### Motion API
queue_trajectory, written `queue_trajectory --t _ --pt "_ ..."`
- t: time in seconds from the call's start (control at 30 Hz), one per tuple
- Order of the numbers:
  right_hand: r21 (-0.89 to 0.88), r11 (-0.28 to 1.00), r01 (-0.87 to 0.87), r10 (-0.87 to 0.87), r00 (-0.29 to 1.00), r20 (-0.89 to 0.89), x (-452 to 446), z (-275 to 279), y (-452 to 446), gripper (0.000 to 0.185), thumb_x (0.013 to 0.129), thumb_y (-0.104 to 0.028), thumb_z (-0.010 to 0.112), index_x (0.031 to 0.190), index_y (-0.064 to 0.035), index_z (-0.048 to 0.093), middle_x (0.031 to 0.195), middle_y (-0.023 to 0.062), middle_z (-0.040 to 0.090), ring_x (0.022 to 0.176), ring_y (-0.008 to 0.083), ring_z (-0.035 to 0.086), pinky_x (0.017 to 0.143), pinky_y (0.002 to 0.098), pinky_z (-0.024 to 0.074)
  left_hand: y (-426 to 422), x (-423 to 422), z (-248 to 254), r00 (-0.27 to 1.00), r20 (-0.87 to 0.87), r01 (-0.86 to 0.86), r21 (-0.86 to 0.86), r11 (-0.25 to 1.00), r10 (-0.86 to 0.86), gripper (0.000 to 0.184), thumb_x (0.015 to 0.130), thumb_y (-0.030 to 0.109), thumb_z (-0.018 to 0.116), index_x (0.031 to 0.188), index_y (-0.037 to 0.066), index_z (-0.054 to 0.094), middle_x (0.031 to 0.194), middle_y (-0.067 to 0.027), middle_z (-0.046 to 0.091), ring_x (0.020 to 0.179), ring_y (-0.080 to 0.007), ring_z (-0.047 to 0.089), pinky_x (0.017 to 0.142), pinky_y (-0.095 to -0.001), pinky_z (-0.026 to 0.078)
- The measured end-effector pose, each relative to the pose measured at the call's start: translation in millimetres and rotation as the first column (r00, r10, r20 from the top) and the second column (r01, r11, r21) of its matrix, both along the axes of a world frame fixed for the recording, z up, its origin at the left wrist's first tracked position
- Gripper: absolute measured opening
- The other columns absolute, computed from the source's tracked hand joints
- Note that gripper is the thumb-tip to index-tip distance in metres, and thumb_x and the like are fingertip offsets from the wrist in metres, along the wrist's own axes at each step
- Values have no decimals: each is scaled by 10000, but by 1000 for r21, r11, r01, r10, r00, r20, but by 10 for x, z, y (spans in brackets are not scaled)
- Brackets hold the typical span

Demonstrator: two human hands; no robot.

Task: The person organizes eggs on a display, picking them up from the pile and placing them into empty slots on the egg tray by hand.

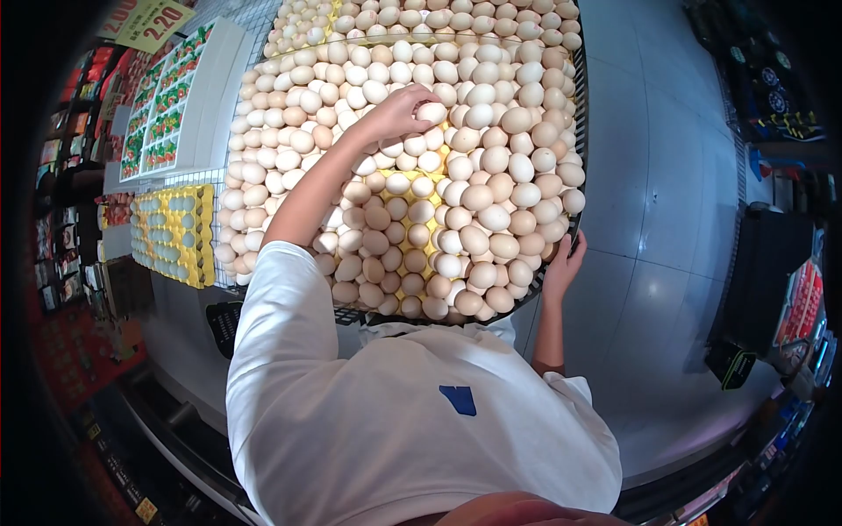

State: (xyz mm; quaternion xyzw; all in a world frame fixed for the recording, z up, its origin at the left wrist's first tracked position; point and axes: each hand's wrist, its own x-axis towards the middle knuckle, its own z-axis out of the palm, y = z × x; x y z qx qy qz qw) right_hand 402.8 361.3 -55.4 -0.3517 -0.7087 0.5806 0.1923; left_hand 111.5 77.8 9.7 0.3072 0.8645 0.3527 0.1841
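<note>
My left hand (405, 110) reaches across the pile of eggs (504, 175), its fingers closed around a single pale egg (431, 112). Near that hand, a yellow egg tray (428, 235) shows between the eggs. My right hand (564, 260) is low at the right side, at the rim of the black crate (531, 289) that holds the eggs. Its thumb and a finger lie on either side of the rim; the remaining fingers are partly hidden.
At left, yellow trays of eggs (171, 235) are stacked below a white box (195, 105) with red-and-green packs. A price sign (149, 22) hangs at the upper left. Grey tiled floor (649, 202) runs along the right, with dark shelving (754, 280) beyond.
</note>
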Motion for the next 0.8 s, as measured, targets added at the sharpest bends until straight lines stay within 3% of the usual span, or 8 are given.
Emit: queue_trajectory --t 0.27,0.4,0.6,0.8 --pt "-17 1000 -13 14 1000 17 16 -51 24 393 966 -234 506 1248 38 465 1185 156 538 1075 229 503 958 345 380 155 -80 -54 961 -130 221 -175 959 -245 381 740 71 635 1109 -9 580 1095 -121 574 975 -262 574 844 -350 490" --pt "-19 1000 -7 7 1000 15 16 -40 28 395 966 -234 506 1250 37 464 1181 158 541 1075 229 504 956 346 381 191 -84 -93 972 -45 218 -179 959 -229 368 745 75 635 1100 -8 587 1083 -125 577 968 -263 572 849 -348 488" --pt "-38 999 3 -3 1000 17 4 0 -13 396 967 -233 506 1250 40 462 1182 159 542 1072 229 508 952 343 385 149 45 -126 971 -173 140 -141 980 -164 347 750 89 635 1090 29 602 1050 -114 588 954 -271 573 847 -366 484" --pt "0 1000 -2 2 1000 -3 16 -44 21 404 968 -269 512 1246 21 476 1148 126 548 1037 198 506 930 324 394 162 108 -200 943 -320 48 -151 987 -95 367 751 190 705 1072 40 608 988 -114 616 954 -278 579 830 -385 468"
